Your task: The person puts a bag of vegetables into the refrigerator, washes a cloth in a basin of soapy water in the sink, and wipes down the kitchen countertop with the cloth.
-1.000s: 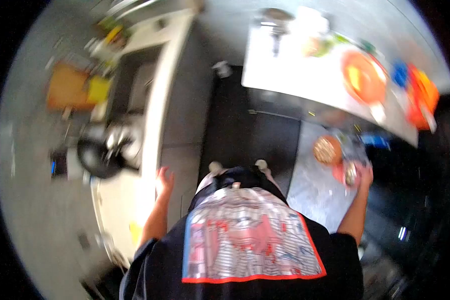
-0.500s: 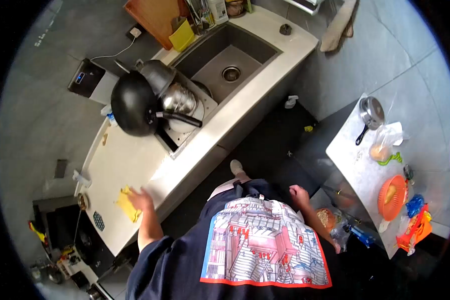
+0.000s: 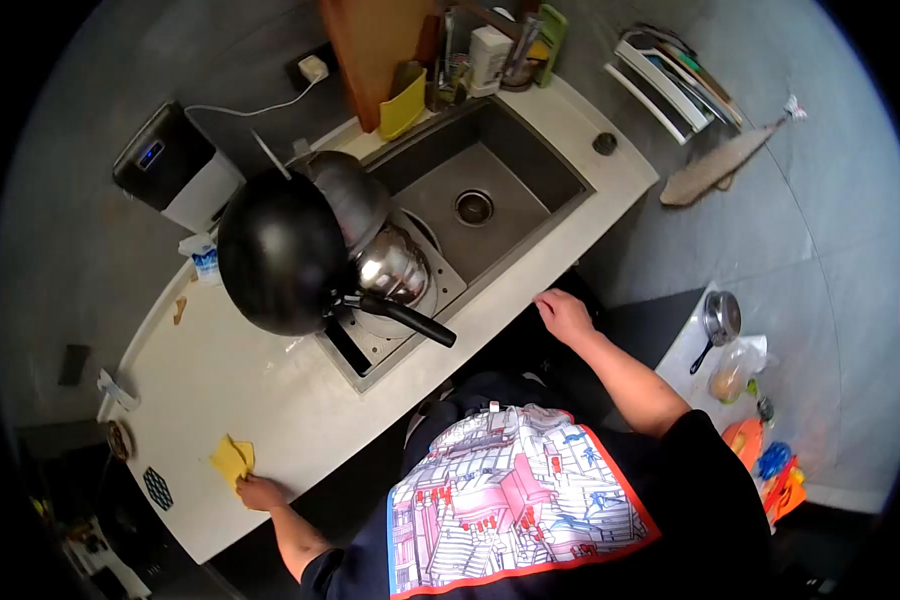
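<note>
My left hand (image 3: 262, 492) is at the near left part of the white counter (image 3: 270, 400), its fingers closed on the lower edge of a yellow cloth (image 3: 232, 459). The cloth lies creased on the counter, just beyond my fingertips. Out past the counter's front edge hangs my right hand (image 3: 567, 316), fingers curled together with nothing visible in them. A black wok (image 3: 282, 250) is propped over the drainer side of the sink (image 3: 440, 190), its handle pointing toward the front edge. Beside it rests a shiny metal pot (image 3: 394, 268).
A dark patterned hexagonal mat (image 3: 157, 488) lies left of the cloth. Behind the sink stand a yellow-green holder (image 3: 402, 103) and a wooden board (image 3: 378, 50). To the right, a side table (image 3: 678, 360) bears a small pan (image 3: 722, 318) and an orange basket (image 3: 744, 440).
My view has shifted toward the counter and sink. My left hand has moved from over the yellow cloth to its near edge. My right hand has risen from my side toward the counter front.
</note>
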A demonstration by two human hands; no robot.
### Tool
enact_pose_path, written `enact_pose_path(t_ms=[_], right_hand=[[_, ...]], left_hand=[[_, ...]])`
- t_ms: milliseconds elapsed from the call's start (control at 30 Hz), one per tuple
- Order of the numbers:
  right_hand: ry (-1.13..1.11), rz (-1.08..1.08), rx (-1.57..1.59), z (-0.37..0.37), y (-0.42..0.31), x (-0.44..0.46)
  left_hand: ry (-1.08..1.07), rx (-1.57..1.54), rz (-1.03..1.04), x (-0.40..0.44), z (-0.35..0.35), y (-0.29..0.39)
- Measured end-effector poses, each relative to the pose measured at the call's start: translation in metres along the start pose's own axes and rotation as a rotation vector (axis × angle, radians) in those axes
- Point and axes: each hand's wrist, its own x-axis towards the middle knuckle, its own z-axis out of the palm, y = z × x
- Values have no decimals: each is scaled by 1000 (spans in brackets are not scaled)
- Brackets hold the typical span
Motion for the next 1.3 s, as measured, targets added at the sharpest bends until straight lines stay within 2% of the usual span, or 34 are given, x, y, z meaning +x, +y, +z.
enact_pose_path(t_ms=[67, 133, 167, 267, 333, 367, 433, 500, 567, 633, 667, 733, 800, 833, 967, 1067, 1167, 1233, 1300], right_hand=[[-4, -124, -29, 7, 4, 36], [-15, -205, -76, 14, 4, 70], [-56, -222, -85, 19, 2, 87], [-105, -306, -103, 59, 9, 135], [-190, -438, -115, 94, 14, 162], [-209, -450, -99, 108, 13, 172], [-430, -491, -255, 138, 2, 197], [-480, -564, -309, 173, 6, 201], [-510, -646, -352, 209, 5, 217], [-737, -839, -655, 223, 9, 228], [-745, -844, -635, 230, 14, 229], [-604, -926, -496, 237, 25, 217], [-628, -933, -440, 237, 30, 227], [-632, -929, -396, 235, 31, 232], [-498, -977, -258, 243, 48, 233], [-560, -963, -270, 224, 55, 244], [-572, -976, -281, 215, 72, 251], [-570, -933, -349, 204, 77, 245], [-600, -884, -383, 196, 88, 245]], left_hand=[[-34, 34, -53, -8, -14, 2], [-98, -147, -136, -10, -3, -4], [-129, -277, -106, -15, 11, -14], [-193, -232, -244, -51, -11, 26], [-224, -266, -295, -76, -21, 42], [-237, -362, -351, -88, -15, 40], [-179, -1049, -647, -115, -3, 48], [-184, -1264, -873, -154, -32, 60], [-95, -1334, -858, -188, -61, 92], [-27, -1578, -895, -212, -89, 126], [27, -1557, -951, -224, -100, 135], [63, -1574, -917, -244, -128, 141], [153, -1593, -902, -252, -168, 187], [187, -1552, -861, -251, -188, 219], [145, -1759, -618, -262, -223, 275], [-26, -1929, -369, -262, -243, 328], [-92, -1995, -335, -258, -257, 384], [-95, -2014, -338, -264, -249, 384], [-192, -2019, -233, -265, -242, 389]])
